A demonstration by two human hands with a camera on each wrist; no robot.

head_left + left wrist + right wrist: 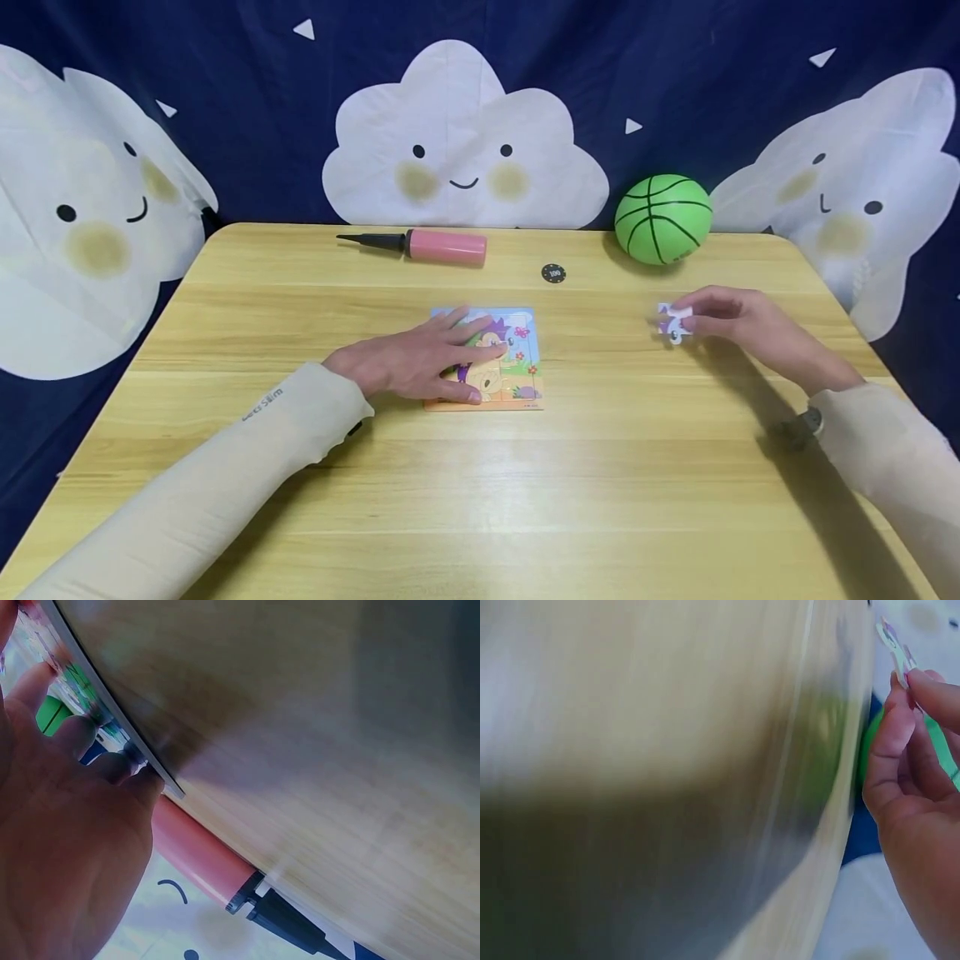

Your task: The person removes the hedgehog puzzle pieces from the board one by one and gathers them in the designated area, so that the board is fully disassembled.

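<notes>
A square picture puzzle (529,380) with a cartoon animal, flowers and sky lies on the table (600,492). My left hand (416,360) rests on its left part with the fingers spread, hiding some of the picture. In the left wrist view the puzzle's board edge (112,705) shows beside the fingers. Off to the right, my right hand (738,321) pinches a small puzzle piece (674,335), purple and white with an eye on it, between thumb and fingers. The right wrist view catches this piece edge-on, above the tabletop.
Along the back of the table lie a pink hand pump (447,247) with a black nozzle, and a round black chip (553,273) marked 100. A green ball (663,219) sits at the back right. Behind hangs a dark blue cloth (247,100) with clouds.
</notes>
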